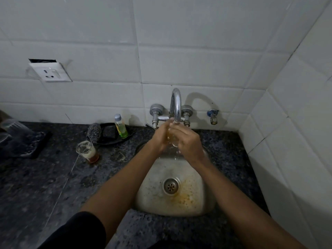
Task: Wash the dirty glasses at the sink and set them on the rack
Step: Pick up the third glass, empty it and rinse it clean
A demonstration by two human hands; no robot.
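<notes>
Under the chrome tap spout (pixel 177 106) I hold a small clear glass (pixel 172 140) with a brownish tint, mostly hidden between both hands. My left hand (pixel 161 137) wraps its left side and my right hand (pixel 188 142) covers its right side. Water drips from it into the steel sink (pixel 197 200), whose floor is stained orange near the drain (pixel 171 186). A second dirty glass (pixel 87 151) with foam and brown liquid stands upright on the dark counter to the left. At the far left a dark rack (pixel 30 146) carries an upturned clear glass (pixel 12 127).
A black soap dish (pixel 109 136) behind the sink's left side holds a steel scrubber (pixel 93 134) and a bottle of green liquid (pixel 121 129). A wall socket (pixel 52 73) sits at upper left. A small separate tap (pixel 213 116) sticks out right. Tiled walls close the back and right.
</notes>
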